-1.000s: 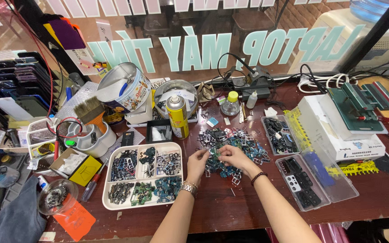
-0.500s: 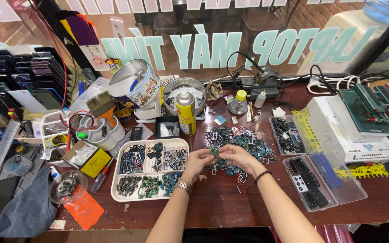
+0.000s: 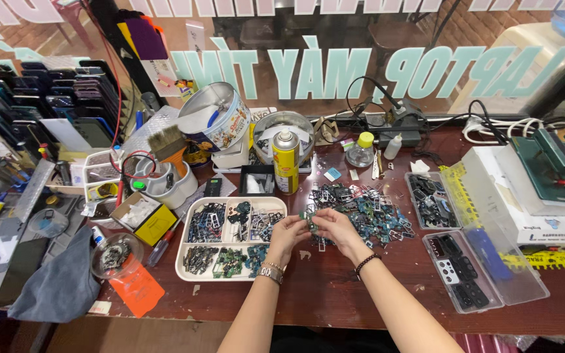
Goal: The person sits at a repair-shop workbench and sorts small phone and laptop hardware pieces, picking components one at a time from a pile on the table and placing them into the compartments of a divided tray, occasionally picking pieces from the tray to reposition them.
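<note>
We hold both forearms stretched forward over the dark red-brown table (image 3: 335,294), wrists nearly meeting in the middle, a metal bracelet on the left wrist and a dark bead band on the right. Our left hand (image 3: 287,233) curls palm-inward, fingers bent narrow, and our right hand (image 3: 337,230) mirrors it, knuckles up; between the fingertips of both we pinch a small circuit part (image 3: 308,218), greenish and flat, held just above the wood. How tightly the right fingers close on it we cannot tell, since they partly hide it. The part sits at the near left edge of a loose pile of small boards and metal frames (image 3: 361,208), bluish-green and silvery, jagged and glinting, spread flat on the table just beyond our right fingers. Just beside our left hand lies a cream plastic sorting tray (image 3: 184,258) with rounded corners and six compartments, each holding more dark and green scraps. Behind it stands a yellow spray can (image 3: 286,163), smooth and upright, with a round tin (image 3: 214,117) tilted on its side near it. To the right lie two clear plastic boxes (image 3: 485,274) with black parts inside, lids open, and a white carton (image 3: 544,222) beyond them. A grey cloth (image 3: 60,281) lies crumpled at the left near an orange paper scrap (image 3: 135,291).
</note>
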